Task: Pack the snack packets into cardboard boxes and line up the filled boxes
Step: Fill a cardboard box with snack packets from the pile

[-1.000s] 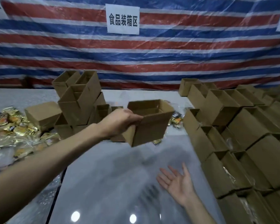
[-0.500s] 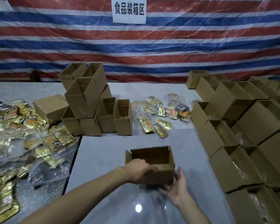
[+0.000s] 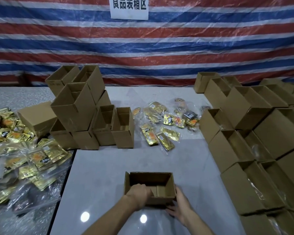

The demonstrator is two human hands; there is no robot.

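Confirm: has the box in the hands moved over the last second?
Yes. The box has come away from the empty-box stack, toward the person, down onto the grey table.

The box [image 3: 149, 185], held in the air by the left hand [image 3: 138, 194] a second ago, now sits open-topped near the table's [image 3: 100, 175] front edge. The right hand [image 3: 180, 206], then lying palm-up on the table, now rests against the box's right front corner.

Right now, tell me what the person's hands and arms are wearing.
The left hand and right hand are ungloved. No sleeve, watch, bracelet or ring is visible on either arm, all the way to the picture's edge.
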